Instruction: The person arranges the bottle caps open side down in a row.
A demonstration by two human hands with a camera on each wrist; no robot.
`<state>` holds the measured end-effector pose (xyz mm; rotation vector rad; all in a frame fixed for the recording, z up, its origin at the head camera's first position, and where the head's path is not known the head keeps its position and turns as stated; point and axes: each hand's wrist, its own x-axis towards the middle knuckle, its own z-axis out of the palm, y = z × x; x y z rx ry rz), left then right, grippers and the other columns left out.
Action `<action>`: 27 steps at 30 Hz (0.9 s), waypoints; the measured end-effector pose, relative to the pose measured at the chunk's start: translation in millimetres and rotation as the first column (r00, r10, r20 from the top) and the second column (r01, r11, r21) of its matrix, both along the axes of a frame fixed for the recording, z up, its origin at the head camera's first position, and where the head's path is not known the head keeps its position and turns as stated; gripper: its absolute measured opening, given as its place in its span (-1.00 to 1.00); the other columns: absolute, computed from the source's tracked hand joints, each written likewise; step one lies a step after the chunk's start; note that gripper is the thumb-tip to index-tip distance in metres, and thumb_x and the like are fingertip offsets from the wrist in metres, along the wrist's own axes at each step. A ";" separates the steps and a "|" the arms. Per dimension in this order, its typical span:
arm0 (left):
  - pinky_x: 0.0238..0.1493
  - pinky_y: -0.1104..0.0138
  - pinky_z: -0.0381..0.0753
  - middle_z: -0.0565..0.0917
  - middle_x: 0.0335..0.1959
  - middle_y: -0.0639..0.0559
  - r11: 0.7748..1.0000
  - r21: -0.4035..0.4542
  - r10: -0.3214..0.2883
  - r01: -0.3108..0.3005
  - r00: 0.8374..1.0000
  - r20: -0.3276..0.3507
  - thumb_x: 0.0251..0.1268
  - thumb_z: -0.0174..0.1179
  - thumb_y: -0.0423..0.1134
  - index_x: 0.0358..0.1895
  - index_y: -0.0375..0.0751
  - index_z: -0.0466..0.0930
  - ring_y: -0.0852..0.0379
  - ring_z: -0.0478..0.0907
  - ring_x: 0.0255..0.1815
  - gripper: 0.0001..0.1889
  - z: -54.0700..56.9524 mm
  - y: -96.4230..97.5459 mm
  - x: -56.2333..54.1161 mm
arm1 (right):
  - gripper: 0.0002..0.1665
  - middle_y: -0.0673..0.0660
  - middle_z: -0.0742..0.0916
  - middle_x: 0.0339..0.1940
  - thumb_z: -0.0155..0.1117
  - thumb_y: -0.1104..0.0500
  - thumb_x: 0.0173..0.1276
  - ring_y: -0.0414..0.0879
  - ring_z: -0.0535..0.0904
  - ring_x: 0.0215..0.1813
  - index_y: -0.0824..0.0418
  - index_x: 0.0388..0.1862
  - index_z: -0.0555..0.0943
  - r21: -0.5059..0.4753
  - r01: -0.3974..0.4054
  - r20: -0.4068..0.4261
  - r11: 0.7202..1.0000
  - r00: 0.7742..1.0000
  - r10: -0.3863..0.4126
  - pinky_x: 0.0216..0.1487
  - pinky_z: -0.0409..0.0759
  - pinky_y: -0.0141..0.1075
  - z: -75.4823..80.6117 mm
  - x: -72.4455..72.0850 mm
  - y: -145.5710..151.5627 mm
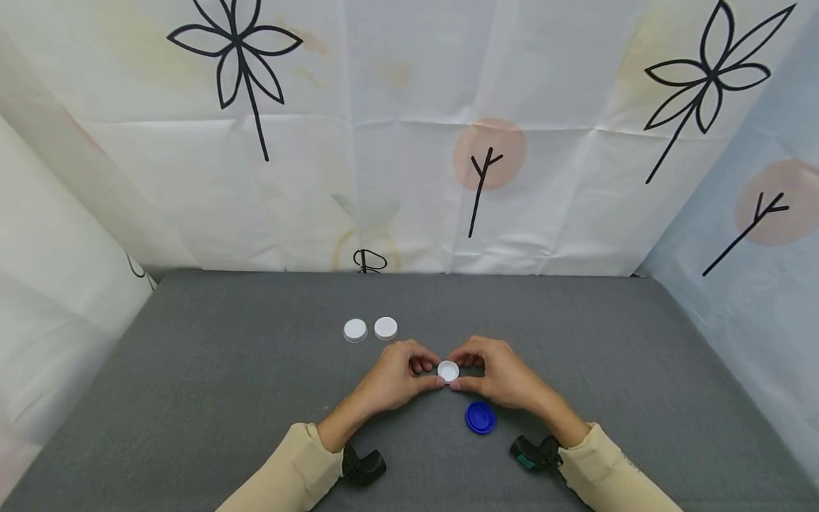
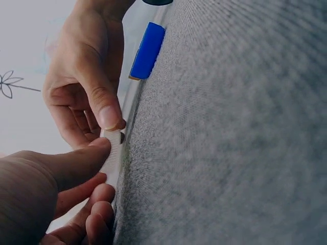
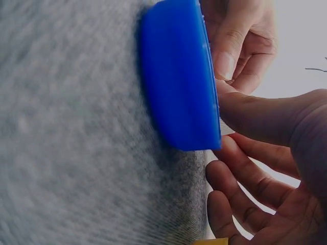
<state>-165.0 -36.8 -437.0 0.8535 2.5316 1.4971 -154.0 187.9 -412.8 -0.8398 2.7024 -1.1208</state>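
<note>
A small white bottle cap (image 1: 448,371) with a ribbed side sits between the two hands, its ringed face turned up. My left hand (image 1: 399,373) pinches it from the left, thumb at the near side and fingers beyond. From the right, my right hand (image 1: 495,370) pinches the same cap, its thumb close to the left thumb. In the left wrist view the ribbed side of the cap (image 2: 112,153) shows between both thumbs. A blue round lid (image 1: 480,417) lies on the grey surface just nearer than the right hand; in the right wrist view this lid (image 3: 179,76) partly covers the fingers.
Two white round caps, one on the left (image 1: 355,330) and one on the right (image 1: 386,328), lie side by side beyond the left hand. The grey cloth surface (image 1: 224,370) ends at a patterned white curtain (image 1: 409,178) behind. Dark wrist devices show below both hands.
</note>
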 end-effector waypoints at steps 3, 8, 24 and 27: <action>-0.39 0.42 0.53 0.63 -0.44 0.06 0.998 0.055 -0.017 0.014 0.999 0.046 0.14 0.52 -0.32 -0.22 -0.30 0.75 0.27 0.52 -0.45 -0.81 0.7 -1.9 -0.9 | -0.65 -0.07 0.69 -0.21 0.58 0.21 0.21 -0.09 0.63 -0.15 0.17 -0.03 0.72 -0.047 0.000 -0.005 0.999 1.000 0.000 -0.08 0.60 -0.17 0.7 1.2 -0.4; -0.34 0.41 0.58 0.69 -0.37 0.04 0.983 0.183 -0.069 0.035 0.981 0.182 0.17 0.49 -0.36 -0.14 -0.35 0.72 0.25 0.58 -0.40 -0.77 5.9 -6.8 -2.0 | -0.64 -0.07 0.70 -0.17 0.58 0.21 0.20 -0.02 0.64 -0.14 0.15 -0.01 0.72 -0.132 -0.001 -0.039 0.991 0.999 -0.004 -0.09 0.60 -0.11 3.0 2.4 -2.0; -0.22 0.32 0.57 0.74 -0.22 -0.26 0.948 0.314 -0.121 -0.043 0.866 0.486 0.43 0.29 -0.31 -0.03 -0.45 0.69 0.18 0.57 -0.33 -0.76 27.2 -14.6 -1.2 | -0.59 0.04 0.72 -0.10 0.57 0.33 0.18 -0.01 0.64 -0.15 0.21 0.02 0.70 -0.282 -0.084 -0.244 0.956 0.970 0.013 -0.16 0.64 -0.13 13.9 7.2 -7.8; -0.22 0.34 0.57 0.74 -0.26 -0.18 0.950 0.310 -0.112 -0.042 0.879 0.464 0.41 0.30 -0.30 -0.04 -0.44 0.70 0.14 0.60 -0.30 -0.77 29.4 -15.6 -0.1 | -0.58 0.03 0.72 -0.10 0.57 0.33 0.18 0.01 0.64 -0.15 0.20 0.03 0.71 -0.290 -0.079 -0.239 0.954 0.971 0.008 -0.16 0.64 -0.09 14.4 7.9 -8.2</action>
